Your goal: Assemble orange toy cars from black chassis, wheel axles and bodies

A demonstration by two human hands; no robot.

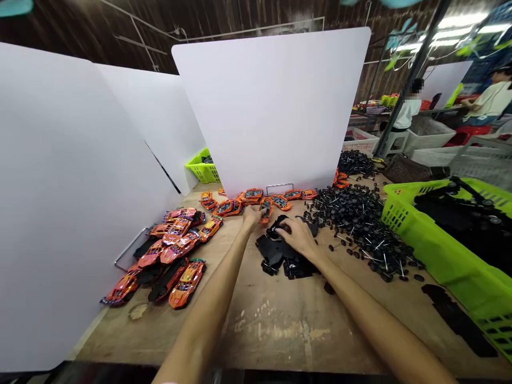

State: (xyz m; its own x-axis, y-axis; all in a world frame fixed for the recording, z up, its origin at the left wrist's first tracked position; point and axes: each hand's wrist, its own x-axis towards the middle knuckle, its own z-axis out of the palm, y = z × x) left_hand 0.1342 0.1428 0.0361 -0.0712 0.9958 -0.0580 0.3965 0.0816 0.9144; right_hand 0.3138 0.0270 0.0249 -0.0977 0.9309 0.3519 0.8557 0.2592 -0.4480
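though partly hidden, orange shell (267, 209) in pinched left grip (252, 216), black chassis (273, 231) at half-curled right grip (299, 236), hold unclear

To the left of the left fingers (260, 212) and nearer, orange plastic toy cars (180, 242) lie heaped on the flat wooden table (272, 314), while orange plastic car shells (253, 196) line up beyond, before an upright white rectangular panel (272, 112). Flat black plastic plates (274, 249) lie below the right fingers (286, 235); to their right spreads a pile of black wheels on thin metal axles (352, 213), then a slotted green plastic crate (436, 240) holding black plastic parts (476, 224).
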